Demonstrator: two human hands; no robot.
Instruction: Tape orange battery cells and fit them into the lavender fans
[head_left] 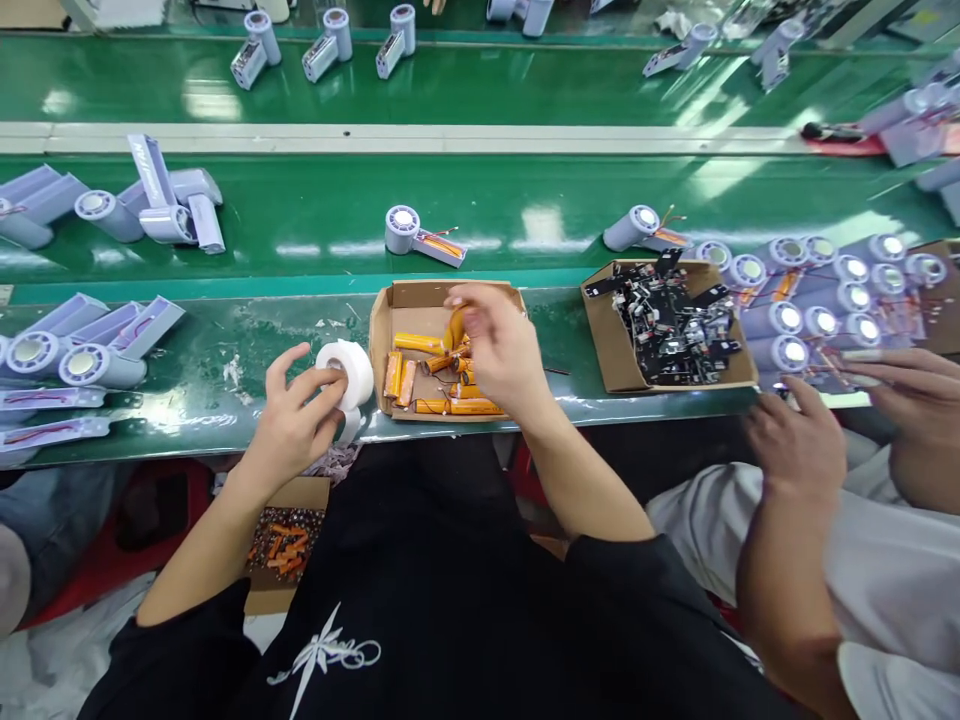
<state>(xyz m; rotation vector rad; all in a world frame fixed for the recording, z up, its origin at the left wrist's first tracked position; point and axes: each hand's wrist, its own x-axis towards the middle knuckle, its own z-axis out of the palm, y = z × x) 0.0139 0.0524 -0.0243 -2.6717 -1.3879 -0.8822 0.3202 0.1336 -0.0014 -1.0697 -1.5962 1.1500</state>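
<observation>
My left hand (304, 405) has its fingers on a white roll of tape (355, 372) at the bench's front edge, the fingertips at the roll's core. Just right of the roll, a cardboard box (382, 320) holds several orange cylindrical cells (471, 407) with wires. Over the right part of this box is my right hand (491, 340), its thumb and fingers pinched together near an orange piece (454, 328). Whether that piece is between the fingertips is too blurred to tell.
Another box (611, 340) holds black circuit parts. Right of it are many lilac fan units (786, 318) and a co-worker's hands (799, 440). More units lie left and on the green belt (300, 200). A floor box (289, 492) holds orange pieces.
</observation>
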